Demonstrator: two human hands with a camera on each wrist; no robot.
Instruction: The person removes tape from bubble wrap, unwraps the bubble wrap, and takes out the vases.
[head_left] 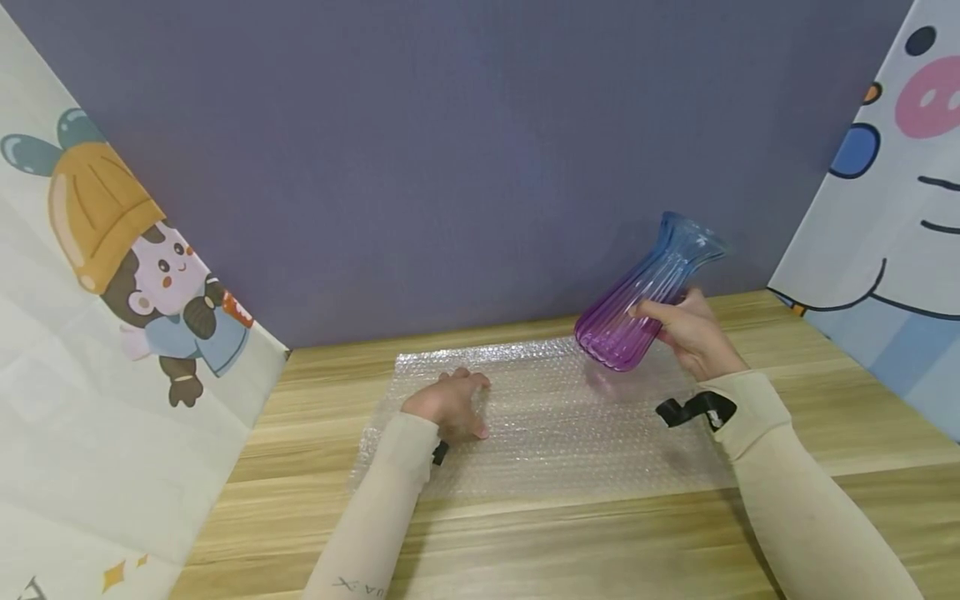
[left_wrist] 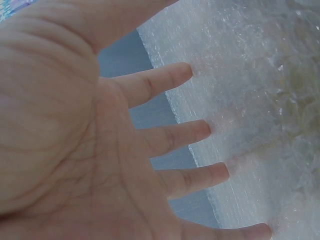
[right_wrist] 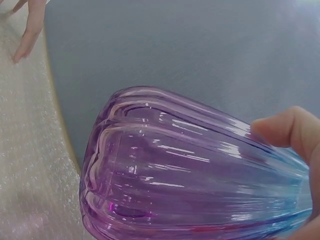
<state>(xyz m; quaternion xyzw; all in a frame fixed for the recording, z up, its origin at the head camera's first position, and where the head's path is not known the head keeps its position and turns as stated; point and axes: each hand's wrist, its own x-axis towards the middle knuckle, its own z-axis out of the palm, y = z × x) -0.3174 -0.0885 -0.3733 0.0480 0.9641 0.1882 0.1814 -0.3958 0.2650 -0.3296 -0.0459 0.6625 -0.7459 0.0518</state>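
Note:
A ribbed glass vase (head_left: pixel 648 292), purple at its base and blue at its flared mouth, is tilted in the air with the mouth up and to the right. My right hand (head_left: pixel 693 333) grips it around the middle, thumb across the near side. In the right wrist view the purple base of the vase (right_wrist: pixel 150 165) points left. Under it a sheet of bubble wrap (head_left: pixel 555 433) lies flat on the table. My left hand (head_left: pixel 450 404) rests on the left part of the sheet, and the left wrist view shows its fingers (left_wrist: pixel 175 135) spread, fingertips at the bubble wrap (left_wrist: pixel 260 100).
The wood-grain table (head_left: pixel 510 550) extends around the sheet. A grey-blue panel (head_left: pixel 465 167) rises along its back edge. Cartoon-printed white sheets stand at the left (head_left: pixel 112 333) and right (head_left: pixel 900 250). A black strap (head_left: pixel 697 408) hangs from my right wrist.

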